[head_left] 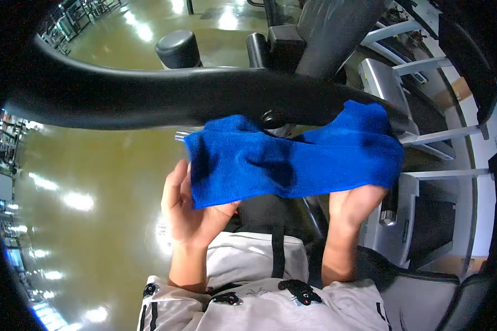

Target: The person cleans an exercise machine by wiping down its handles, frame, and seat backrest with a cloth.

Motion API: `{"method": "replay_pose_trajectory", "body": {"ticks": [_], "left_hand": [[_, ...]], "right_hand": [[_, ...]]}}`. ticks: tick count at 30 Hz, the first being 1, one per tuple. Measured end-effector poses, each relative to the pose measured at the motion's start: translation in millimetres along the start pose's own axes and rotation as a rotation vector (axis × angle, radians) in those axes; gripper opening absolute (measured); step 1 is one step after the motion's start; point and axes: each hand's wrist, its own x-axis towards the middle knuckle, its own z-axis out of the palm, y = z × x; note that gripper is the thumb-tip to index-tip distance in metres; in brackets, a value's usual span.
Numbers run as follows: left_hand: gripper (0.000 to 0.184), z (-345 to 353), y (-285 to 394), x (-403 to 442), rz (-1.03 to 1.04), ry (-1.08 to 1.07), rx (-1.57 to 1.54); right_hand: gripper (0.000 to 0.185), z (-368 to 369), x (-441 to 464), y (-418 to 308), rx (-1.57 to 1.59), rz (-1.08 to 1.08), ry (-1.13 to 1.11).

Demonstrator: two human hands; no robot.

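A blue towel-like cloth stretches across both of my hands, with soft folds and a sag near its middle. My left hand grips its left end from below; some fingers show beside the edge, the others are behind the fabric. At the cloth's right end, my right hand holds it, its fingers covered by the fabric. Just behind the cloth runs a thick black curved bar of a machine. The cloth's upper edge overlaps this bar in view; whether they touch I cannot tell.
A round black pad and a black upright stand beyond the bar. To the right are grey metal frame parts and a black handle with a metal end. Shiny floor extends to the left, with equipment at its far edge.
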Motion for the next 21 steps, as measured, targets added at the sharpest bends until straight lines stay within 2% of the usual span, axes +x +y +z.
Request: {"method": "replay_pose_trajectory", "body": {"ticks": [1,2,3,4,5,7,8,9,11,12,13,14,16,17,19,21], "left_hand": [[0.052,-1.2,0.0,-4.0,-0.007,-0.002,0.001],[0.053,-3.5,1.7,-7.1,0.013,0.035,0.117],[0.054,-4.9,2.7,-6.7,0.031,0.070,0.234],[0.054,8.8,-2.7,-2.5,0.075,0.135,0.419],[0.054,10.4,-6.3,-0.8,0.058,0.134,0.419],[0.058,10.1,-13.7,0.7,0.174,0.290,0.876],[0.059,6.0,-16.8,3.1,0.226,0.317,0.800],[0.059,2.5,-14.2,1.4,0.206,0.310,0.815],[0.056,-3.2,-3.9,-2.2,0.162,0.316,0.750],[0.047,-1.6,-6.3,0.2,0.184,0.437,0.741],[0.047,-8.4,-1.4,-1.0,0.199,0.440,0.750],[0.036,-21.4,5.7,-3.7,0.145,0.408,0.650],[0.017,-28.0,10.7,-8.9,0.104,0.426,0.486],[0.014,-34.9,11.8,-11.4,0.127,0.398,0.420],[0.019,-29.6,10.8,-13.2,0.206,0.645,0.335],[0.025,-26.5,11.2,-3.3,0.351,0.687,0.357]], "right_hand": [[0.037,-0.3,0.7,-3.6,-0.098,-0.003,0.059],[0.036,-6.6,-2.8,6.0,-0.567,-0.188,0.245],[0.036,-12.2,1.6,1.8,-0.566,-0.196,0.257],[0.035,-23.7,9.0,-6.7,-0.164,-0.051,0.110],[0.034,-32.7,13.4,-13.4,0.236,0.092,-0.037],[0.034,-45.1,16.9,-15.1,0.282,0.092,-0.088],[0.034,-50.9,14.5,-14.1,0.335,0.092,-0.157],[0.034,-56.4,6.9,-9.6,0.342,0.079,-0.136],[0.036,-64.2,-6.9,6.9,0.046,-0.119,0.266],[0.036,-58.7,-11.2,10.9,0.060,-0.116,0.269],[0.039,-48.8,-15.2,14.5,-0.039,-0.170,0.250],[0.042,-40.9,-18.4,16.5,-0.136,-0.222,0.224],[0.044,-32.1,-25.7,19.3,-0.033,-0.171,0.207],[0.046,-27.9,-27.4,21.9,0.050,-0.126,0.204],[0.051,-16.8,-22.2,29.3,0.095,-0.089,0.048],[0.047,0.7,-2.4,40.9,-0.006,0.020,-0.098]]}}
